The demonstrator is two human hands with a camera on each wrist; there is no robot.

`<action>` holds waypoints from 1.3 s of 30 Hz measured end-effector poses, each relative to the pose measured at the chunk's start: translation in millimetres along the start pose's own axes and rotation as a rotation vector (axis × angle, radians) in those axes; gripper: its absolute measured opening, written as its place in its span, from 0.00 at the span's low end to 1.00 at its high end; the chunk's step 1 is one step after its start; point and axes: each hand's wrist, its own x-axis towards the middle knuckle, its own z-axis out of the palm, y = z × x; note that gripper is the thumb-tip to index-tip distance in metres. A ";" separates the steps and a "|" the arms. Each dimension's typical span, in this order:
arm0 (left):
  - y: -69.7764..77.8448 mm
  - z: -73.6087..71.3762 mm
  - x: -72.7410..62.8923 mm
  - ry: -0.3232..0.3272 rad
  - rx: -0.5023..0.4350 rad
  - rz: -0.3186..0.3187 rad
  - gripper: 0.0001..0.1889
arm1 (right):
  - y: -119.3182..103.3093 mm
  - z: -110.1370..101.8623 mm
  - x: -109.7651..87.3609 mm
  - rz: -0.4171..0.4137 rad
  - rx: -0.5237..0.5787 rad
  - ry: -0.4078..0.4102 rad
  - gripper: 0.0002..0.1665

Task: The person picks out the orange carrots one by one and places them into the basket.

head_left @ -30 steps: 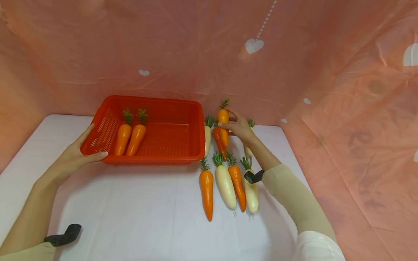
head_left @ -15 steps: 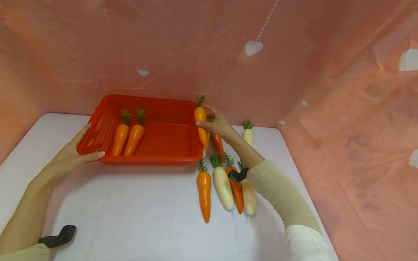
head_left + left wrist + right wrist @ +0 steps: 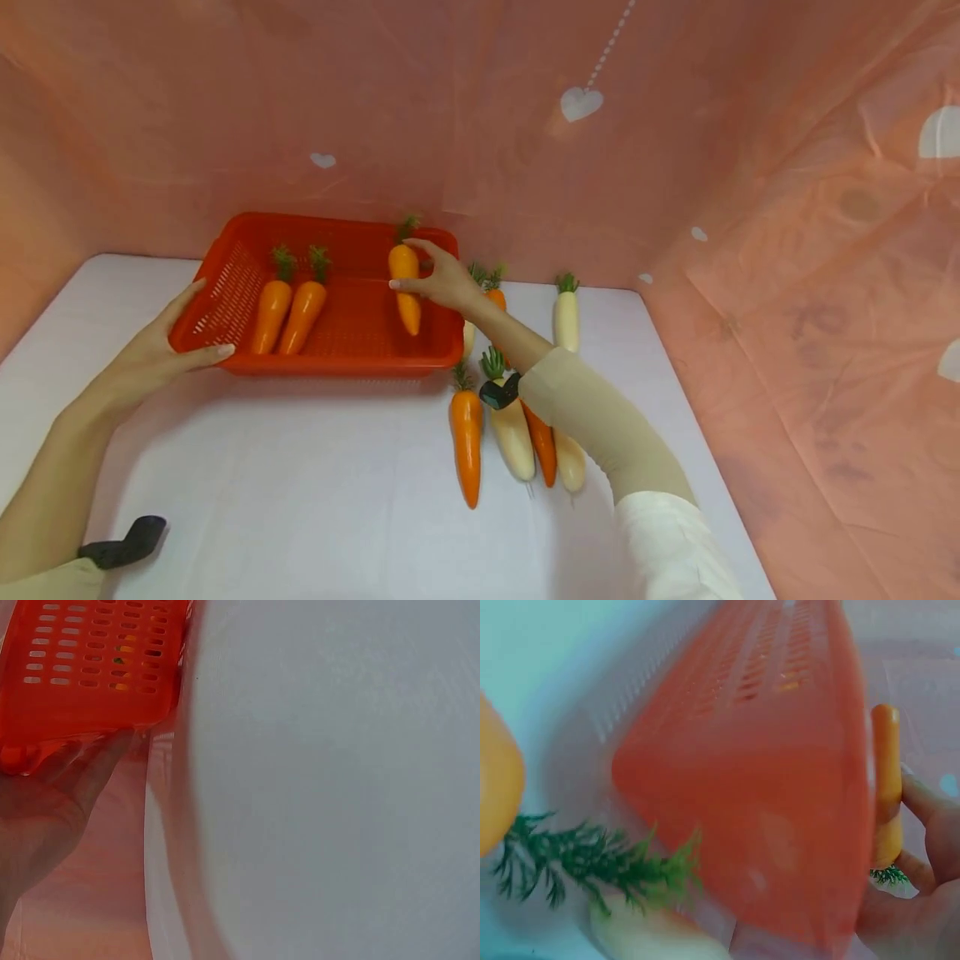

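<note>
My right hand (image 3: pixel 444 279) pinches an orange carrot (image 3: pixel 405 265) with green leafy tops, between thumb and fingers over the right part of a red plastic basket (image 3: pixel 352 365). The right wrist view shows that carrot (image 3: pixel 886 765) beyond the basket's rim. My left hand (image 3: pixel 153 354) holds the basket's left end, its thumb by the near corner; in the left wrist view its fingers (image 3: pixel 101 769) lie against the rim. Inside the basket, two carrots (image 3: pixel 303 317) lie side by side at the left.
Right of the basket, several carrots (image 3: pixel 467 450) and white radishes (image 3: pixel 513 442) lie on the white table (image 3: pixel 300 483), partly hidden by the right forearm. One white radish (image 3: pixel 567 317) lies farther right. A pink curtain (image 3: pixel 480 108) with white hearts hangs behind and at the sides.
My right hand has carried the carrot leftward from the vegetables on the right, across the rim, to above the basket's inside. The left hand stays at the basket's left end.
</note>
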 end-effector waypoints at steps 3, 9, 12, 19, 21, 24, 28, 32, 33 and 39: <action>-0.2 -1.2 1.0 0.002 -0.011 0.006 0.51 | -3.5 10.2 7.4 0.003 -0.004 -0.013 0.47; -2.2 4.4 2.7 -0.011 -0.032 -0.003 0.51 | -8.1 32.2 19.7 0.036 -0.026 -0.028 0.45; -3.3 5.7 1.7 -0.011 -0.031 -0.009 0.51 | -9.4 46.5 25.3 0.046 -0.034 -0.038 0.45; -2.7 0.3 1.6 -0.008 -0.024 -0.020 0.51 | -11.6 73.9 38.5 0.093 -0.138 -0.044 0.44; -2.1 -1.1 1.8 -0.008 -0.024 -0.025 0.51 | -11.7 80.9 42.3 0.102 -0.172 -0.054 0.44; -1.4 -1.9 1.5 -0.010 -0.042 -0.037 0.51 | -12.3 90.6 47.0 0.113 -0.183 -0.080 0.44; -0.6 -1.9 0.8 -0.007 -0.061 -0.040 0.51 | -13.2 99.5 51.6 0.115 -0.183 -0.090 0.45; -0.1 -1.1 0.4 -0.003 -0.055 -0.040 0.51 | -11.7 103.9 54.8 0.117 -0.168 -0.095 0.47; -0.2 -1.0 0.2 -0.003 -0.054 -0.039 0.51 | -11.0 104.6 55.3 0.115 -0.164 -0.102 0.47; -1.4 0.9 1.0 -0.007 -0.062 -0.030 0.51 | -6.3 104.8 55.2 0.097 -0.179 -0.143 0.47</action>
